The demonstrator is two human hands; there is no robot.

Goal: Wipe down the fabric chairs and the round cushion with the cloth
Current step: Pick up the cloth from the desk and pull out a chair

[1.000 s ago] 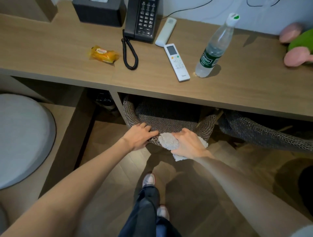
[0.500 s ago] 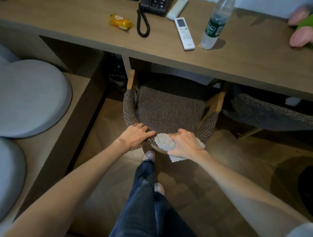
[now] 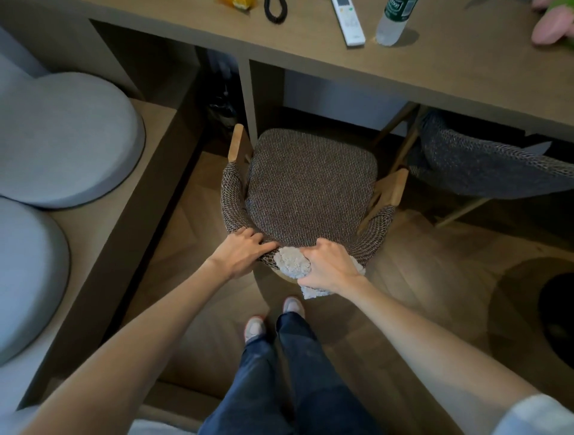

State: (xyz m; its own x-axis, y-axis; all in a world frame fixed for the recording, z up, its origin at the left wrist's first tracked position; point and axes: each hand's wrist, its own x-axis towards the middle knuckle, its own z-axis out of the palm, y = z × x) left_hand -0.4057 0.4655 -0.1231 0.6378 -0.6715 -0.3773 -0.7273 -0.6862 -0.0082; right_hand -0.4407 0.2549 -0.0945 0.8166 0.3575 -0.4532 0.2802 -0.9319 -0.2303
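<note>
A person stands behind a brown chair (image 3: 310, 192) that sits out in front of the tabletop (image 3: 435, 59). The chair has a woven seat and a curved woven back. The left hand (image 3: 245, 251) grips the top of the chair back, with its fingers (image 3: 264, 245) curled over the edge. The right hand (image 3: 329, 267) is just beside it on the same curved back. This hand holds a fluffy white cloth (image 3: 292, 262) and presses it on the chair back. Its fingers are curled around the cloth. Some of the cloth sticks out on the left of the hand, and a bit hangs down under the wrist. A second chair (image 3: 484, 167), dark grey, is on the right and partly tucked under the tabletop. On the left, a grey round cushion (image 3: 62, 136) lies on a low wooden platform (image 3: 124, 223), and another grey cushion (image 3: 25, 273) lies nearer, touching it. On the tabletop there are a white remote (image 3: 349, 21), a water bottle (image 3: 391, 21) just beside it, a black coiled cord (image 3: 275, 12), a yellow snack pack (image 3: 237, 3) and a pink soft toy (image 3: 546, 28) at the far right. Below the hands are the person's blue trouser legs (image 3: 279, 372) and two shoes (image 3: 256, 326) on the wooden floor (image 3: 435, 264).
</note>
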